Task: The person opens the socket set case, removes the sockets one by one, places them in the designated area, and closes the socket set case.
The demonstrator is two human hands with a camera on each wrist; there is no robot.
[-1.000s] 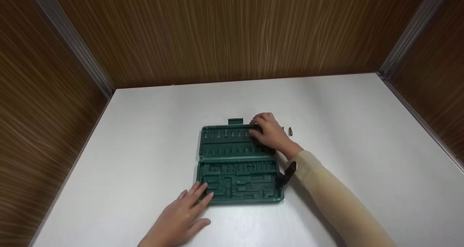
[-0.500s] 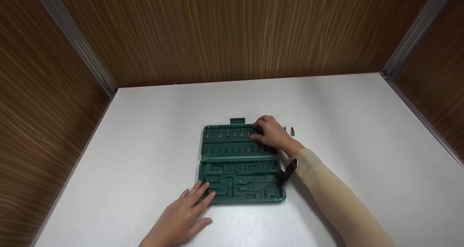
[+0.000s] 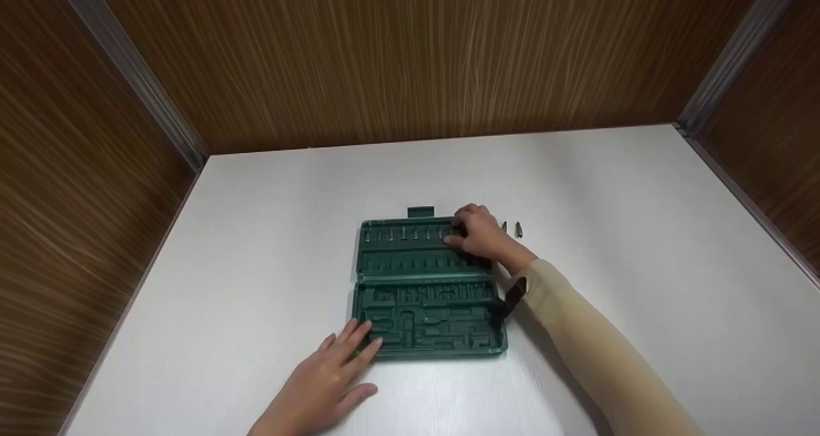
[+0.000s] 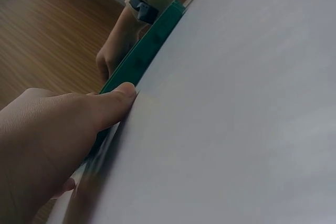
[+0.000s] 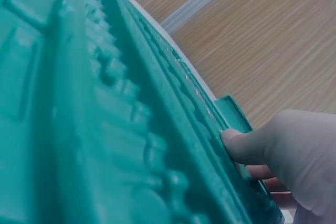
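A dark green moulded tool case (image 3: 423, 308) lies open and flat in the middle of the white table (image 3: 269, 231). My left hand (image 3: 327, 378) rests with straight fingers on its near left corner; the left wrist view shows the thumb (image 4: 118, 98) against the case edge (image 4: 144, 56). My right hand (image 3: 477, 237) sits curled over the far right corner of the far half, beside a row of small bits (image 3: 400, 234). In the right wrist view its thumb (image 5: 247, 145) presses the rim of the case (image 5: 79, 103), with fingers behind it.
Two small loose metal bits (image 3: 511, 228) lie on the table just right of my right hand. A green latch tab (image 3: 420, 212) sticks out from the case's far edge. Wood-panel walls (image 3: 410, 58) close in the table at the back and both sides.
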